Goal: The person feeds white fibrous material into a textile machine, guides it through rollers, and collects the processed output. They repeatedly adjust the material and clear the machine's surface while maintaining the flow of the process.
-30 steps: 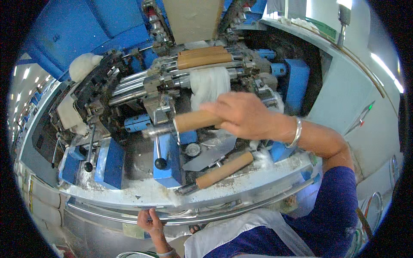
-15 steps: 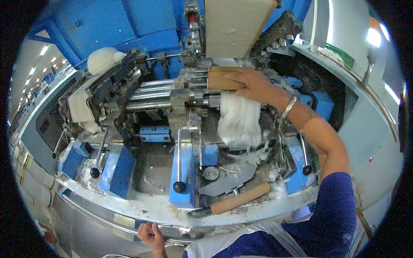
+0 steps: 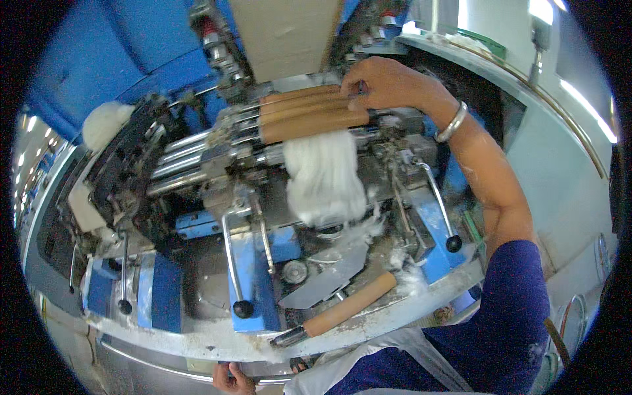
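My right hand point(image 3: 392, 83) is at the right end of the brown rollers point(image 3: 309, 125), its fingers bent and drawn together. Blur hides whether anything small is between the fingertips. Below the rollers hangs a band of white fibre point(image 3: 324, 178), spread over the metal. My left hand point(image 3: 233, 379) is low at the front of the machine, its fingers curled round the metal rail point(image 3: 164, 370). A loose brown roller point(image 3: 352, 303) with a dark end lies slanted on the front ledge, beside a grey metal plate point(image 3: 329, 278).
Levers with black knobs point(image 3: 243, 309) point(image 3: 453, 243) rise from blue blocks along the front. Bare steel rollers point(image 3: 178, 155) run to the left. A white fibre ball point(image 3: 105, 125) sits at the upper left. A tan board point(image 3: 286, 36) stands behind the rollers.
My right hand has moved from the top of the brown rollers to their right end, and its fingers have bent in. The view has turned, shifting the machine left. My left hand stays at the rail.
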The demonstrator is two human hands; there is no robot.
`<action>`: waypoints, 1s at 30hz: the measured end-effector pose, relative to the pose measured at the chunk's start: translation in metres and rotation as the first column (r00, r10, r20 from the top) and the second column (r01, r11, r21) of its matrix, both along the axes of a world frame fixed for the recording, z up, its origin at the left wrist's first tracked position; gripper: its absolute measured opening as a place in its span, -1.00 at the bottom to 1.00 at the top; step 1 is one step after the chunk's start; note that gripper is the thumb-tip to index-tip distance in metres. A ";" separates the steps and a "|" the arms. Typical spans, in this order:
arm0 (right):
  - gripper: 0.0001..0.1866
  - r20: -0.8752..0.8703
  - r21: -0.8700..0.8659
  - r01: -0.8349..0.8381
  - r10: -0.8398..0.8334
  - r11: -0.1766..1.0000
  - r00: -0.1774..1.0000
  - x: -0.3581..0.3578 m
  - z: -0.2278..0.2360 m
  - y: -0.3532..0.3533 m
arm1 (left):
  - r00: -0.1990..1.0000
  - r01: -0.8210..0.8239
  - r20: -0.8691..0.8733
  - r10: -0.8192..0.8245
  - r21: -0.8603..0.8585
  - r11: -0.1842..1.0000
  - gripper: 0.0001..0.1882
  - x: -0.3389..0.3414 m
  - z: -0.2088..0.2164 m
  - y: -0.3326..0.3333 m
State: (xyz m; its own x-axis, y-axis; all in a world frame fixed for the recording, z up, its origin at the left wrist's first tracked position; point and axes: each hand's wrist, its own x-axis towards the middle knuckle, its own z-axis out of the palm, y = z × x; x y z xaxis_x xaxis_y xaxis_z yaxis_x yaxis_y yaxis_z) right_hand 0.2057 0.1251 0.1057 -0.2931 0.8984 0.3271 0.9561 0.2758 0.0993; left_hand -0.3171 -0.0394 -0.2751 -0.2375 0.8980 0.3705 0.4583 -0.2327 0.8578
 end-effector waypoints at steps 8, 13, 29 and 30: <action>-0.56 0.308 0.104 0.061 -0.091 0.993 0.947 0.007 -0.038 0.017 | 0.998 -0.048 -0.034 0.048 0.001 0.999 -0.70 -0.006 -0.003 -0.001; -0.35 0.002 -0.450 0.072 -0.080 0.890 0.997 0.017 0.015 0.029 | 0.997 0.013 -0.079 -0.013 0.002 1.000 -0.71 -0.003 0.006 -0.002; -0.71 0.065 0.127 -0.443 0.438 0.888 0.897 -0.125 -0.047 0.094 | 0.950 -0.065 -0.291 0.118 0.185 0.981 -0.56 0.019 0.033 0.006; -0.70 -0.009 -0.033 -0.402 0.402 0.915 0.916 -0.123 -0.043 0.098 | 0.954 -0.062 -0.279 0.108 0.169 0.984 -0.57 0.018 0.032 0.005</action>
State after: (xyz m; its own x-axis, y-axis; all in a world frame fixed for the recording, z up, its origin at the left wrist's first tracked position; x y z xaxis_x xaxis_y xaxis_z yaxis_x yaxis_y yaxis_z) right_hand 0.0830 0.2230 0.0629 -0.6312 0.7152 0.2999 0.7639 0.6401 0.0813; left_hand -0.2993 -0.0346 -0.2430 -0.1739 0.8044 0.5681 0.7026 -0.3028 0.6439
